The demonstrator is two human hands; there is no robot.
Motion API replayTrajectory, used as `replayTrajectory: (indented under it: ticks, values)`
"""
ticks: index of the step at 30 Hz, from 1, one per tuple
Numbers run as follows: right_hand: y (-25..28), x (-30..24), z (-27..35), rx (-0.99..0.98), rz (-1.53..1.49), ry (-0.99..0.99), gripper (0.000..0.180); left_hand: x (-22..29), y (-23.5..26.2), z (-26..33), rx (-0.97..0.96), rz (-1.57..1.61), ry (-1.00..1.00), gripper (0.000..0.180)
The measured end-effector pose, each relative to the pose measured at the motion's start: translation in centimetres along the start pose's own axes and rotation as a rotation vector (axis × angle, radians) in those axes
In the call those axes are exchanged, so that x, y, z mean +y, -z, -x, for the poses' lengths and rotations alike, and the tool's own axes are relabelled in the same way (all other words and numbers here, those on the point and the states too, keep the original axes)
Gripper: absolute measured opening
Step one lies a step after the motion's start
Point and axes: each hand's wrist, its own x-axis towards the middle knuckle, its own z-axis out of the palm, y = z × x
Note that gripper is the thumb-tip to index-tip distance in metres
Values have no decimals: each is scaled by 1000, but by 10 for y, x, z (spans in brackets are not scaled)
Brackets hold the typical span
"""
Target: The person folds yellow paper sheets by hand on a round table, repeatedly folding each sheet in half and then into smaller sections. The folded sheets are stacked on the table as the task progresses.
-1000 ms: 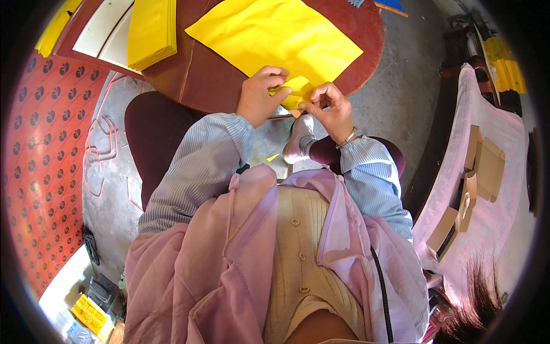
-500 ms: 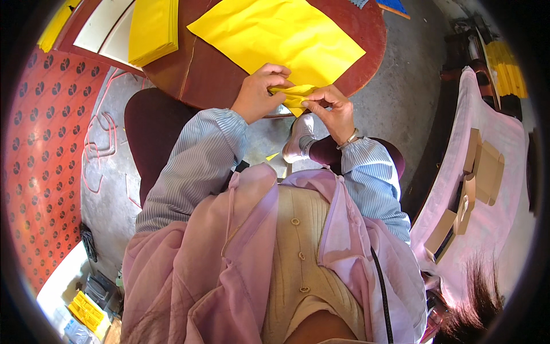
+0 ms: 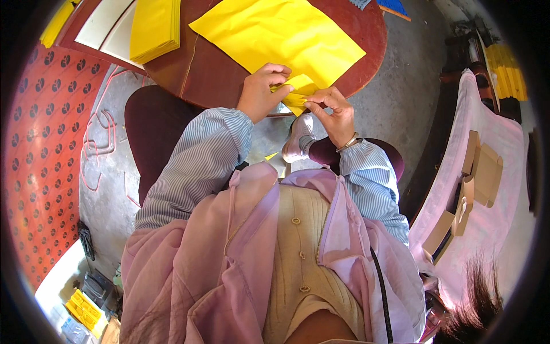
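Note:
A large yellow sheet (image 3: 281, 37), whether cloth or paper I cannot tell, lies slanted on the round dark red table (image 3: 182, 71). Its near corner hangs over the table's front edge and is folded and creased. My left hand (image 3: 263, 94) has hold of the folded part, its fingers curled above and its thumb against the fold. On the other side, my right hand (image 3: 335, 114) pinches the corner's tip between thumb and forefinger. What lies under the left fingers is partly hidden.
A stack of yellow sheets (image 3: 154, 31) stands on the table's left. Blue pieces (image 3: 394, 8) lie at its far right. On the right, an open cardboard box (image 3: 486, 172) rests on a pink cloth (image 3: 458, 135). A pink cord (image 3: 109, 135) loops across the floor at left.
The folded part between my hands has flattened slightly, and more of the bright fold shows beside my left fingers. Both hands keep nearly the same place.

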Motion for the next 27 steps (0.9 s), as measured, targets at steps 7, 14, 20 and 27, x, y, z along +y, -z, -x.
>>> replayTrajectory:
  ticks: [7, 14, 20, 27]
  values:
    - [-3, 7, 0, 0, -105, -152, 12, 0, 13, -1, -122, 43, -38, 20]
    - [-5, 5, -1, 9, -39, -123, 17, 4, 7, 2, -85, -38, -51, 22]
    - [-1, -4, 2, 0, 9, -75, 19, 1, 0, 0, 6, -2, -15, 19]
    - [-2, 1, 0, 25, -61, -130, 11, -2, 7, -2, -46, 43, -80, 16]
